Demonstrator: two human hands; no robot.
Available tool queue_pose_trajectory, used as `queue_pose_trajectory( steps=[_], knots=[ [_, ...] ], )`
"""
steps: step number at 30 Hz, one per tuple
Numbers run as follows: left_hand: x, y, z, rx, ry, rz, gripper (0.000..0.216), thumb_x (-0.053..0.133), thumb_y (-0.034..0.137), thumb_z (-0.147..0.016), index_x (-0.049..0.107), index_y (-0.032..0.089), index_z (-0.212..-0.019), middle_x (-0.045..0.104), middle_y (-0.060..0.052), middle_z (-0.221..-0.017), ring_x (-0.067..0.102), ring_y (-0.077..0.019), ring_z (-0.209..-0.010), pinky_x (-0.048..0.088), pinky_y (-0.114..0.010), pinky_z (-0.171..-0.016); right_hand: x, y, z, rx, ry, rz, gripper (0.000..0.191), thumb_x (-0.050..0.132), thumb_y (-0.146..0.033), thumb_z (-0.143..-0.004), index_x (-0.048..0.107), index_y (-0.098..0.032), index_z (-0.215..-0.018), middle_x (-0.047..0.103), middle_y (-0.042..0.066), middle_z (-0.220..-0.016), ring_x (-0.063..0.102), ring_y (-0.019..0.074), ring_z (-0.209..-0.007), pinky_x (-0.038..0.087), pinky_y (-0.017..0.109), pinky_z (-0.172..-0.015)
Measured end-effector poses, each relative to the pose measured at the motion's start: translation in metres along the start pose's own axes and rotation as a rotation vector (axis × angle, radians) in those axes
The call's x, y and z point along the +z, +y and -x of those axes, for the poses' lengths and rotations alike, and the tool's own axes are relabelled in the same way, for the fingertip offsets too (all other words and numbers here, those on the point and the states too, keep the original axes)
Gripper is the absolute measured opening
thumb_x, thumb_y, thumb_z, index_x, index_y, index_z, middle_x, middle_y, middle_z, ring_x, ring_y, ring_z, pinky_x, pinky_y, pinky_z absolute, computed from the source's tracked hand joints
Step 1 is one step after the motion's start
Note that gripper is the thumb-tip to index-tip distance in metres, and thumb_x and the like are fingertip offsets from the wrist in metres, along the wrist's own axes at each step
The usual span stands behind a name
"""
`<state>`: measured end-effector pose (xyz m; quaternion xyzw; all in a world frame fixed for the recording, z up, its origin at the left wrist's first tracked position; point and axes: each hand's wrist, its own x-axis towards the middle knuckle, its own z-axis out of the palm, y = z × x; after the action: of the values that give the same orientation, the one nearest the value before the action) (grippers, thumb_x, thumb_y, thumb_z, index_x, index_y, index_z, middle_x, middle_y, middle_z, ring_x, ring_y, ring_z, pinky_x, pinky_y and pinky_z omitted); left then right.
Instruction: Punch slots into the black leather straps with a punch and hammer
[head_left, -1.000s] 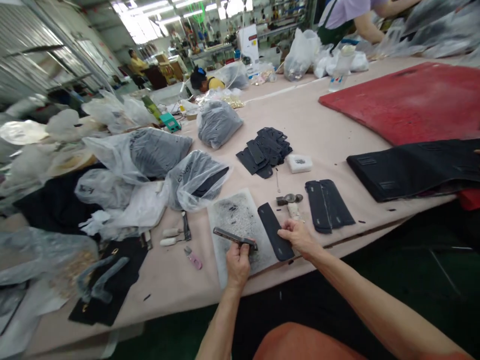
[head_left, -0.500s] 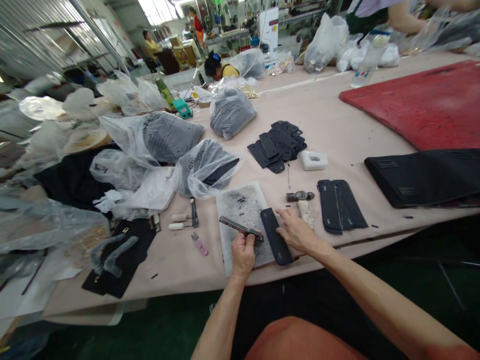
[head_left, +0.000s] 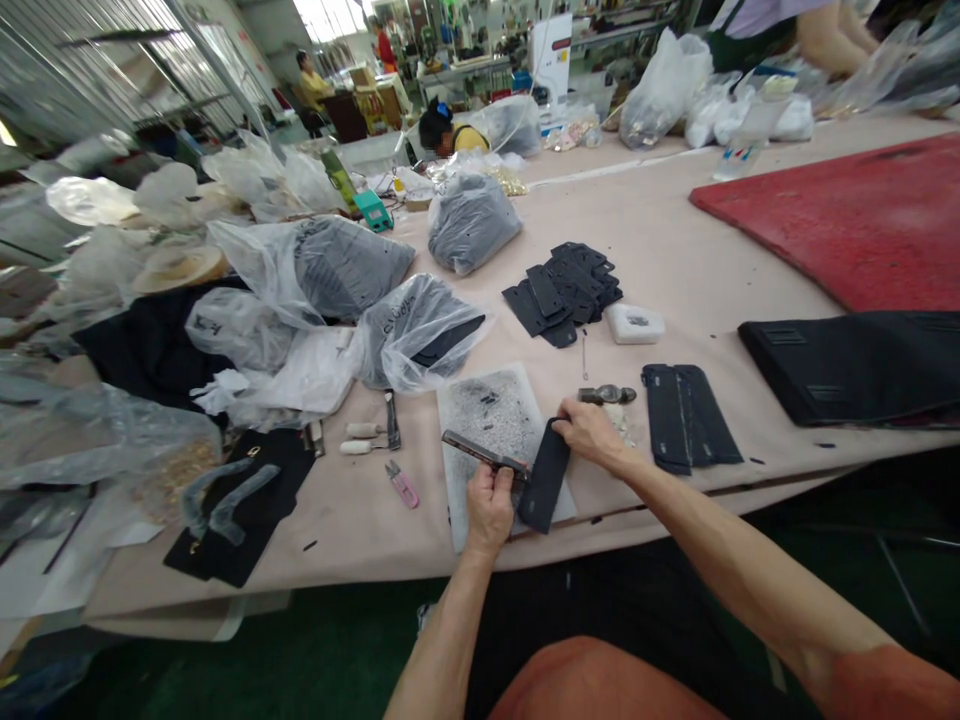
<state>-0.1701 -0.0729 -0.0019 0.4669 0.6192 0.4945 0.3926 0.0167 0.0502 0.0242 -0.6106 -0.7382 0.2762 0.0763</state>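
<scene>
My left hand point(head_left: 491, 505) is closed on a dark, narrow metal bar-like tool point(head_left: 474, 449), which slants over the speckled white board point(head_left: 495, 392). A black flat panel point(head_left: 546, 478) lies tilted on the board's right side, its lower end close to my left fingers. My right hand point(head_left: 592, 430) pinches the panel's upper end between thumb and fingers. Just beyond that hand rests a hammer point(head_left: 609, 394) with a pale wrapped handle, partly hidden by the hand. To the right are black panels point(head_left: 690, 415) side by side.
Beyond the board are a pile of black pieces point(head_left: 562, 290) and a white block point(head_left: 636, 324). Pink snips point(head_left: 403, 486) and white-handled tools point(head_left: 367, 445) lie left. Plastic bags point(head_left: 420, 330) crowd the left side; a red board point(head_left: 847, 210) lies far right. Co-workers sit beyond.
My right hand has closed on the black panel's upper end, having been open beside it. The panel has swung round, its upper end moving right and lower end left. My left hand keeps the tool.
</scene>
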Motion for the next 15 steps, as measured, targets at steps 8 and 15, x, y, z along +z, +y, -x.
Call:
queue_pose_trajectory(
  steps=[8, 15],
  knots=[
    [0.0, -0.011, -0.004, -0.04, 0.122, 0.113, 0.031, 0.054, 0.041, -0.092, 0.069, 0.015, -0.096, 0.076, -0.008, -0.088, 0.072, -0.0216, -0.084, 0.057, -0.035, -0.082, -0.013, 0.036, 0.029, 0.439, 0.421, -0.692, 0.028, 0.058, -0.04, -0.077, 0.059, -0.018, -0.094, 0.063, 0.003, -0.071, 0.063, 0.0193, -0.058, 0.046, 0.029, -0.053],
    [0.0, -0.01, -0.002, -0.028, 0.124, 0.074, 0.03, 0.055, 0.04, -0.09, 0.071, 0.014, -0.095, 0.076, -0.009, -0.088, 0.071, -0.0223, -0.084, 0.056, -0.036, -0.081, 0.041, 0.019, 0.099, 0.433, 0.158, -0.715, 0.044, 0.058, -0.039, -0.078, 0.053, -0.019, -0.117, 0.061, -0.002, -0.067, 0.063, 0.0193, -0.055, 0.049, 0.03, -0.053]
  ],
)
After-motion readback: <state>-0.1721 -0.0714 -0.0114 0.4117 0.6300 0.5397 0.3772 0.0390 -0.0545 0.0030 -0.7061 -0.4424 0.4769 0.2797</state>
